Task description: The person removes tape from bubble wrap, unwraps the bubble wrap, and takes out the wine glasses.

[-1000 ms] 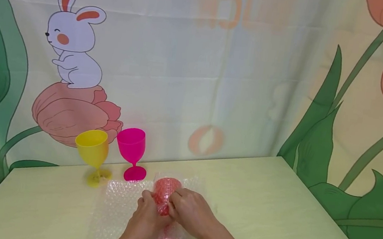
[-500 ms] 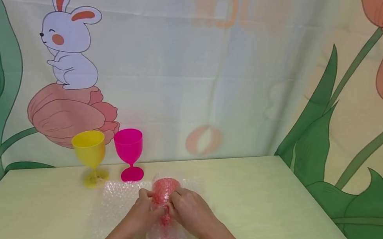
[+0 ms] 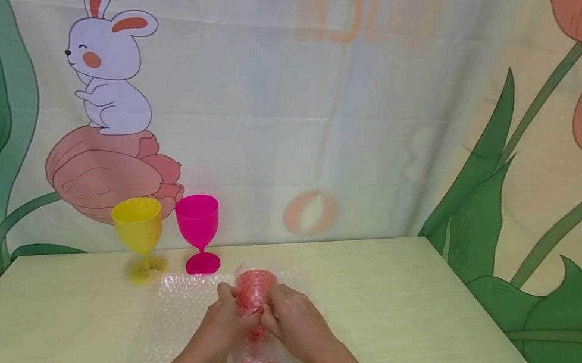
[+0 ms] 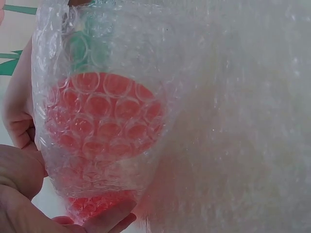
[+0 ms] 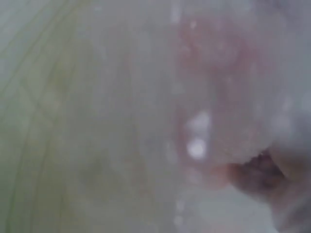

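A red goblet (image 3: 256, 285) lies on its side on the table inside bubble wrap (image 3: 182, 307), its cup pointing away and its round foot nearest the person. My left hand (image 3: 226, 321) grips the wrapped goblet from the left, its thumb reaching across the middle. From the right, my right hand (image 3: 300, 325) pinches the wrap near the base of the cup, and the thumbs nearly meet. The left wrist view shows the goblet's foot (image 4: 107, 114) through the bubbles, with fingers (image 4: 112, 216) at the bottom. The right wrist view is blurred by the plastic.
A yellow goblet (image 3: 137, 227) and a magenta goblet (image 3: 197, 222) stand upright at the back left of the table (image 3: 415, 321). Part of the bubble wrap spreads flat left of the hands. A printed curtain (image 3: 257, 100) hangs behind the table.
The left thumb has shifted slightly along the wrapped goblet, and the right fingers have moved a little on the wrap. The yellow and magenta goblets stay in place.
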